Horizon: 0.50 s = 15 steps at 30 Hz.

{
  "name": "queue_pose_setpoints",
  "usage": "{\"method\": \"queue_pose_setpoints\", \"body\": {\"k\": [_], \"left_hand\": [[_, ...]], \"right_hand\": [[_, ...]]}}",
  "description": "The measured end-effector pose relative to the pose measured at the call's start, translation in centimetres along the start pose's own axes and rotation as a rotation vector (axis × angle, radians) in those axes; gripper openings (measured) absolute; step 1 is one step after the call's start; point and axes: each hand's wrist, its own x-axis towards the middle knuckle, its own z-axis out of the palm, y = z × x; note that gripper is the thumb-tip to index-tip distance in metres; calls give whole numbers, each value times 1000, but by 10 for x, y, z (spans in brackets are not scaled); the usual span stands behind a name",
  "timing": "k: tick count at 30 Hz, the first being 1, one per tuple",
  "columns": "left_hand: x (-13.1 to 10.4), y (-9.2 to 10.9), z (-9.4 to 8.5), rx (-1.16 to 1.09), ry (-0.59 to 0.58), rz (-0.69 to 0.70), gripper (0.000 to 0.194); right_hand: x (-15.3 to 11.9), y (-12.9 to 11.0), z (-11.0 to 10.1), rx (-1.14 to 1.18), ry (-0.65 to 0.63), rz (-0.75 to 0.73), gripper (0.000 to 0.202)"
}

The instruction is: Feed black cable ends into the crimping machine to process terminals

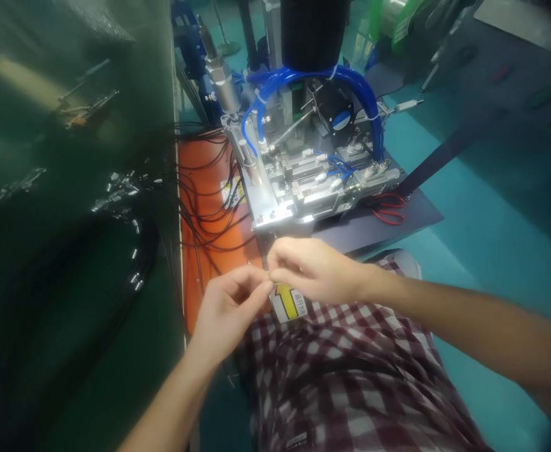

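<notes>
My left hand [231, 304] and my right hand [315, 270] meet at their fingertips near the middle of the view, in front of the machine. Both are closed in a pinch; what they hold between them is too small to make out. Just below the fingertips shows a white label with a yellow arrow [288, 304]. Beyond my hands stands a metal machine [304, 182] with blue tubes [374, 103] arching over it.
Black cables [200, 220] run over an orange surface [195, 157] on the left. A dark green surface [91, 301] farther left holds small metallic parts [120, 188]. Red-handled scissors [391, 210] lie right of the machine. A green spool [395, 19] is at the back right.
</notes>
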Motion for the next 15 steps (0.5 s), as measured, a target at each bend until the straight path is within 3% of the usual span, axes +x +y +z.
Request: {"method": "queue_pose_setpoints", "body": {"k": [2, 5, 10, 15], "left_hand": [[2, 0, 1, -61, 61, -63, 22], [6, 4, 4, -89, 145, -63, 22], [14, 10, 9, -71, 162, -68, 21], [20, 3, 11, 41, 117, -48, 20]], "right_hand": [[0, 6, 7, 283, 75, 134, 13], [-7, 9, 17, 475, 229, 256, 15], [-15, 10, 35, 496, 338, 334, 12], [-8, 15, 40, 433, 495, 275, 5]]}}
